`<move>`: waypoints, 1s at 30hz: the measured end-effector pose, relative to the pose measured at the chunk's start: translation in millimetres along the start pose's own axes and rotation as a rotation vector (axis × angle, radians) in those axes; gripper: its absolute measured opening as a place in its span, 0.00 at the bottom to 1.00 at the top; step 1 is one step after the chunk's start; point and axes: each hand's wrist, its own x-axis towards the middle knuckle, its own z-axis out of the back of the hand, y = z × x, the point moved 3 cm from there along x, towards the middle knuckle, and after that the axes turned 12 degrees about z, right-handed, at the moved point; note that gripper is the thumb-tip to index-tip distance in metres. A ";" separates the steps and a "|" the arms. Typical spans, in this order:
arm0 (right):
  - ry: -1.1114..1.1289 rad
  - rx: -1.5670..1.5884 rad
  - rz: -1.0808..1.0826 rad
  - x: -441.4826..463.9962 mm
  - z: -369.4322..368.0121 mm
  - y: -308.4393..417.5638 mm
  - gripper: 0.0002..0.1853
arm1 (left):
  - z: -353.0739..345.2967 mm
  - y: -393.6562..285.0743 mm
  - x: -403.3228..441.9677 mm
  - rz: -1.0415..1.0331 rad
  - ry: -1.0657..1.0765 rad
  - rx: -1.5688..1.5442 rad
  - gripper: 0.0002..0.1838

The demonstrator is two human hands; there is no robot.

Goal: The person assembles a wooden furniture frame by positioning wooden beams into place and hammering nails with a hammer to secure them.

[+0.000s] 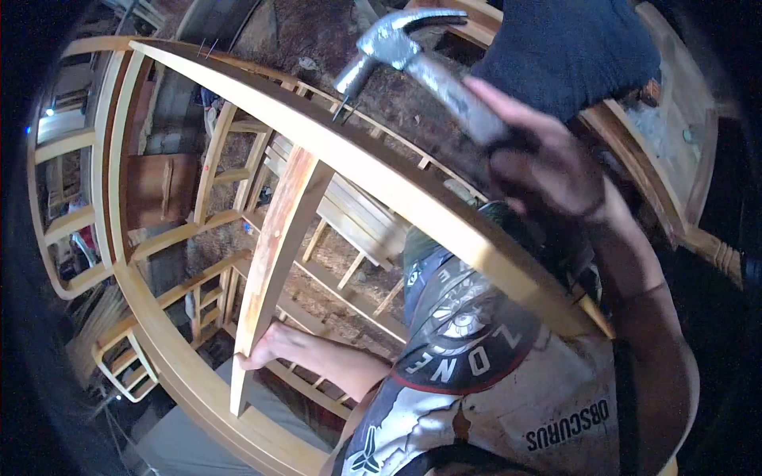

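My right hand (556,159), blurred, is wrapped around the handle of a claw hammer (390,44). The hammer's face is at or just above a nail (344,107) that stands up from a long wooden rail (381,178); whether they touch I cannot tell. Below that rail, a wooden crosspiece (278,230) runs down to a second, curved rail (171,333). Gripping the crosspiece near its lower end is my left hand (268,347), its fingers partly hidden behind the wood.
More nails (208,47) stick up at the rail's far left end. Slatted wooden frames (349,222) lie on the dirt floor beneath. Another person's dark clothing (567,55) shows at the top right, beside wooden furniture parts (639,170). A small ladder-like frame (127,369) stands lower left.
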 end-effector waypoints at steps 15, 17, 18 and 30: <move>-0.030 0.208 -0.044 11.0 -16.7 -12.5 0.44 | 11.2 -15.6 18.2 0.044 0.008 0.014 0.32; -0.089 0.187 -0.042 14.4 -17.3 -11.0 0.43 | 9.7 -13.7 13.3 0.040 0.042 -0.011 0.30; -0.102 0.177 -0.045 15.8 -17.3 -10.7 0.43 | 12.3 -13.1 15.5 0.050 0.005 -0.014 0.29; -0.143 0.187 0.001 17.8 -18.0 -5.8 0.39 | -2.6 -11.1 2.1 0.017 0.009 0.031 0.37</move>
